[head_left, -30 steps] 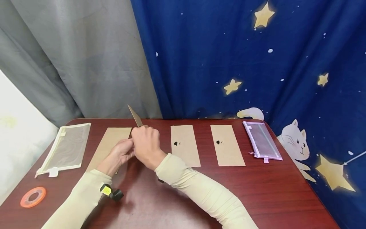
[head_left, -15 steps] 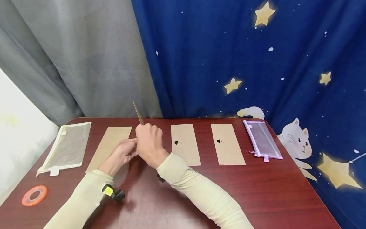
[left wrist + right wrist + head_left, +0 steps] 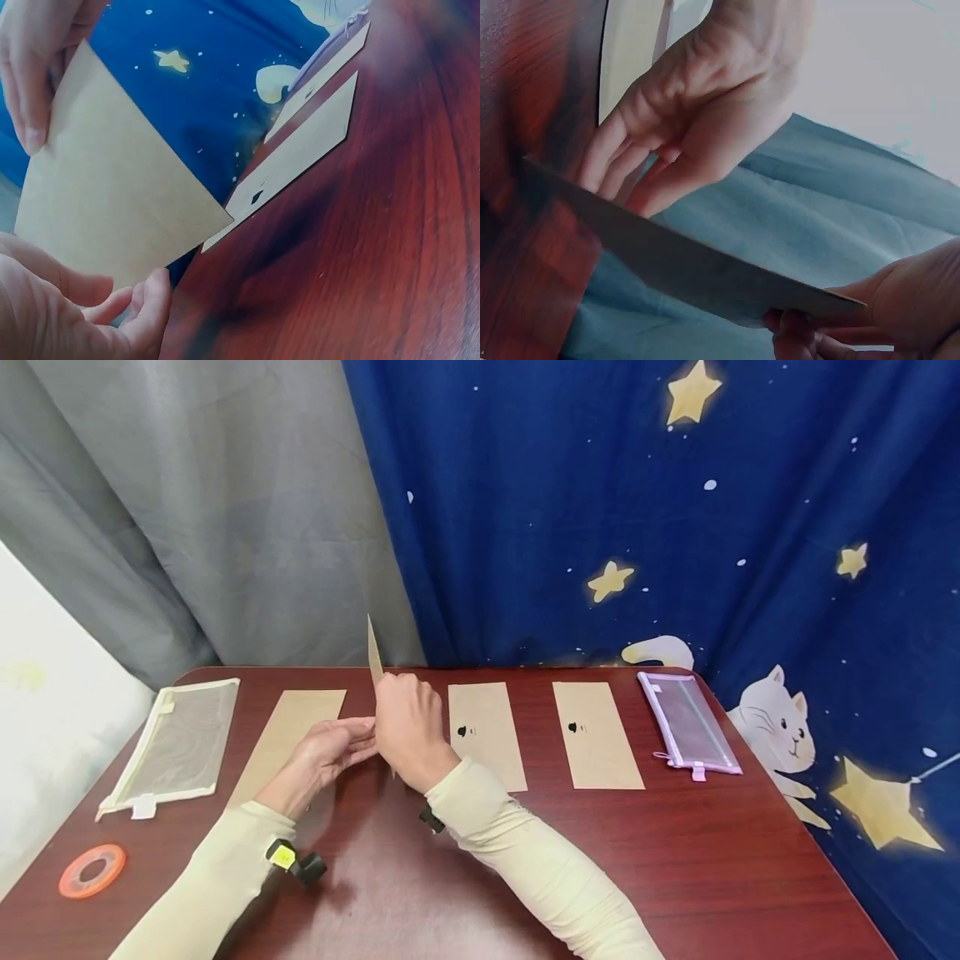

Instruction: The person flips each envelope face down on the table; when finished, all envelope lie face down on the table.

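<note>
A thin kraft-brown card (image 3: 374, 652) stands raised on edge between both hands, its plain face broad in the left wrist view. My right hand (image 3: 411, 718) grips it from the right side; its fingers curl round the edge in the right wrist view. My left hand (image 3: 67, 307) reaches in from the left with relaxed fingers, its fingertips right at the card's near face. Flat on the table behind my left hand lies another plain kraft card (image 3: 300, 714). To the right of my right hand, two kraft cards, one near (image 3: 487, 739) and one farther (image 3: 598, 735), bear a small black hat print.
A cream mesh zip pouch (image 3: 183, 747) lies at the table's left, with an orange ring-shaped disc (image 3: 112, 867) in front of it. At the far right lies a purple mesh zip pouch (image 3: 693, 727). Curtains (image 3: 525, 527) hang just behind the table's back edge.
My right hand has moved to the right with the raised card, which has swung from leaning left to nearly upright. The left hand has followed a little to the right. The table's things stay put.
</note>
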Available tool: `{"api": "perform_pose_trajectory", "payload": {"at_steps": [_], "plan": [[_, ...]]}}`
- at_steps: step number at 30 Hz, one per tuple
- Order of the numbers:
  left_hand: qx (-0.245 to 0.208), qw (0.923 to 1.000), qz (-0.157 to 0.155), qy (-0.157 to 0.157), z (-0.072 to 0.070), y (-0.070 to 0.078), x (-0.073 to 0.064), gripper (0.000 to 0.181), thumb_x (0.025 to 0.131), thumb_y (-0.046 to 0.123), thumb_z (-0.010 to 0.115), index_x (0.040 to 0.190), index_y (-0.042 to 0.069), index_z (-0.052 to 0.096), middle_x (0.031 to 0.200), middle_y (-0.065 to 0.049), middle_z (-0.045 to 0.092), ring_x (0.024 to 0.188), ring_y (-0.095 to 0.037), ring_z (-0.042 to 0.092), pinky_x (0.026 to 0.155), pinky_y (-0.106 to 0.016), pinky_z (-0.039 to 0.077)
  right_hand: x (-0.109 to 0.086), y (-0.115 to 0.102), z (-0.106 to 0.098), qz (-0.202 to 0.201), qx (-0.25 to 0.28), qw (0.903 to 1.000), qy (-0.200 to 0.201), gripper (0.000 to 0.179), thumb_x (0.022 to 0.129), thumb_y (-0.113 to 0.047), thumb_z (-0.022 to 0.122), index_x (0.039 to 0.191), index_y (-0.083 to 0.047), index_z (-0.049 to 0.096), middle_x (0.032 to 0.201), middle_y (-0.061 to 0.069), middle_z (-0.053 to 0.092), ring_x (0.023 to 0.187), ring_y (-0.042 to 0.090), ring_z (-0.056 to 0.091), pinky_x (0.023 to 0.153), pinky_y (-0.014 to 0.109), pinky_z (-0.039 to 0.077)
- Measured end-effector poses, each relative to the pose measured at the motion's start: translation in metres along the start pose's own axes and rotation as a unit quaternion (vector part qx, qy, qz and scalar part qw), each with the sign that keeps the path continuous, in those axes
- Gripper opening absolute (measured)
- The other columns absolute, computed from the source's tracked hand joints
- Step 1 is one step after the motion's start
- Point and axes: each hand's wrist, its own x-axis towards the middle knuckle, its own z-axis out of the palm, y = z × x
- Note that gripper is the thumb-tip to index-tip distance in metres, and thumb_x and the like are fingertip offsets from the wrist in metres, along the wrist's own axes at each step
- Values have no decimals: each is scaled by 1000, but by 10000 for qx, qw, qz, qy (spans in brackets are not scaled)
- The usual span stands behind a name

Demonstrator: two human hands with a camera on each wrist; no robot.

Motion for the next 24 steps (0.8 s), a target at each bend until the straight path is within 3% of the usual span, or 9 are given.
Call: {"api": "perform_pose_trajectory", "payload": {"at_steps": [3,5,9,12,17,20,24], "plan": [[-39,9999,95,131,-4,3,-3,27,100,-8,52,117,2,69,85,4,73,82,-6,71,83,-25,61,3,9,0,140,376,9992,4,15,94,-13,66,82,-13,75,78,6,73,71,25,73,55,33,58],[-32,9996,188,218,-6,5,-5,35,97,-10,56,131,-6,59,86,4,74,82,-5,71,85,-25,61,5,17,2,200,682,9974,99,19,95,-14,66,78,-13,74,77,7,73,71,27,73,57,35,58],[199,9979,339,512,-9,9,-10,48,93,-5,65,139,-8,53,85,8,74,81,-2,72,85,-21,60,7,38,11,496,1582,9858,258,21,95,-13,69,76,-12,78,79,8,74,75,26,73,65,36,59],[556,9945,504,730,-11,10,-13,50,92,-2,69,139,-8,54,84,12,74,80,1,71,83,-18,59,7,53,21,1047,2389,9652,188,11,91,-12,74,83,-13,82,84,6,77,77,22,73,67,30,58],[1397,9826,825,900,-14,11,-17,54,93,2,69,140,-14,49,86,14,72,81,5,69,80,-15,59,5,69,40,1859,3592,9144,-163,9,87,-9,77,95,-7,82,87,8,79,69,22,75,55,20,52],[1938,9721,943,925,-16,12,-18,49,95,4,68,137,-15,51,90,11,73,82,6,67,80,-14,58,1,72,51,2008,3889,8984,-358,10,87,-8,78,95,-3,81,89,12,79,68,27,76,52,17,52],[2663,9532,1058,969,-19,10,-19,43,96,7,66,131,-15,57,98,-1,74,82,5,65,77,-12,54,-4,71,62,2134,4016,8888,-558,7,86,-6,78,89,0,81,82,13,78,69,29,76,54,18,55]]}}
